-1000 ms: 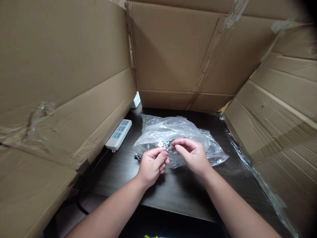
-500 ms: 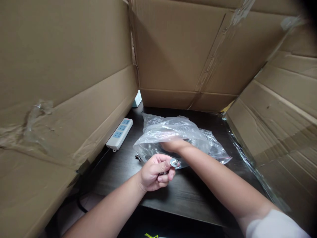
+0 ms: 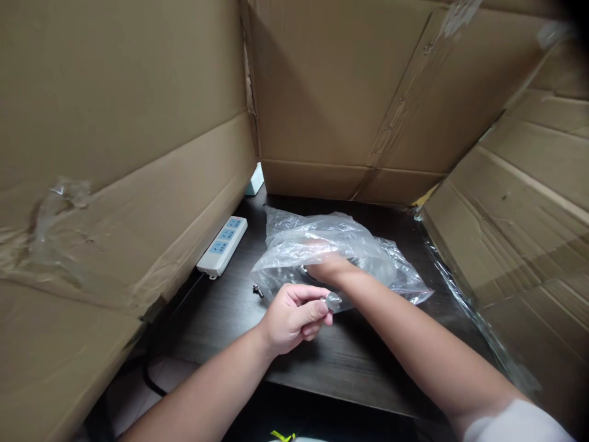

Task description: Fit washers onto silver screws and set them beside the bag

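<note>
Left hand (image 3: 297, 316) closed, thumb and fingers pinching a washer (image 3: 332, 301) before the bag (image 3: 381, 252), right hand (image 3: 326, 269) inside the bag, fingers veiled, grip impossible to tell, bolt (image 3: 258, 291) on table (image 3: 221, 325)

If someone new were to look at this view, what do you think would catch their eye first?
Probably the crumpled, clear plastic bag on the dark table, with the right hand partly inside its mouth. Just in front, the left hand pinches a small, shiny metal piece. Tall cardboard walls rise at the left, back and right.
</note>
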`<state>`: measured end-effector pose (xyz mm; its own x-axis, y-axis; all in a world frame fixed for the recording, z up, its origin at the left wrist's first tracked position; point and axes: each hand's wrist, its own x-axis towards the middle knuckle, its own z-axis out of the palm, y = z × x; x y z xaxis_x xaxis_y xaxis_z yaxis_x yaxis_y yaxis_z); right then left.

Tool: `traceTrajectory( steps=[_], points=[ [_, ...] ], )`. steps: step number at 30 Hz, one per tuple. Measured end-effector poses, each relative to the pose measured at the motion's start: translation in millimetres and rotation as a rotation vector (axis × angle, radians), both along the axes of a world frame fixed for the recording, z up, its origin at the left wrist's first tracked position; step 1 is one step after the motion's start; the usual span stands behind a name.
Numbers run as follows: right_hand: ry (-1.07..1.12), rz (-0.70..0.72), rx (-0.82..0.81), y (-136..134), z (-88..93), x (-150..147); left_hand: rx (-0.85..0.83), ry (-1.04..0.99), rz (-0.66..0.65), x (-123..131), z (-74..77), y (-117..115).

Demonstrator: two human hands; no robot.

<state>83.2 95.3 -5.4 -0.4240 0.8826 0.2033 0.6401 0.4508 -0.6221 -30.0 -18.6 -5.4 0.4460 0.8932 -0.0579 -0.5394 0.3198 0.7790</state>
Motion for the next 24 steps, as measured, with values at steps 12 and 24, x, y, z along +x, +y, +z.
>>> traceTrajectory(
  steps=[12, 24],
  points=[
    [0.864, 0.13, -0.413, -88.9, 16.0, 83.9, 0.379, 0.517, 0.437, 5.5, -4.8, -2.4],
    [0.872, 0.101, -0.21, -98.3, 9.4, 70.2, 0.402, 0.679, 0.53, 9.3, -5.6, 2.3]
  ],
)
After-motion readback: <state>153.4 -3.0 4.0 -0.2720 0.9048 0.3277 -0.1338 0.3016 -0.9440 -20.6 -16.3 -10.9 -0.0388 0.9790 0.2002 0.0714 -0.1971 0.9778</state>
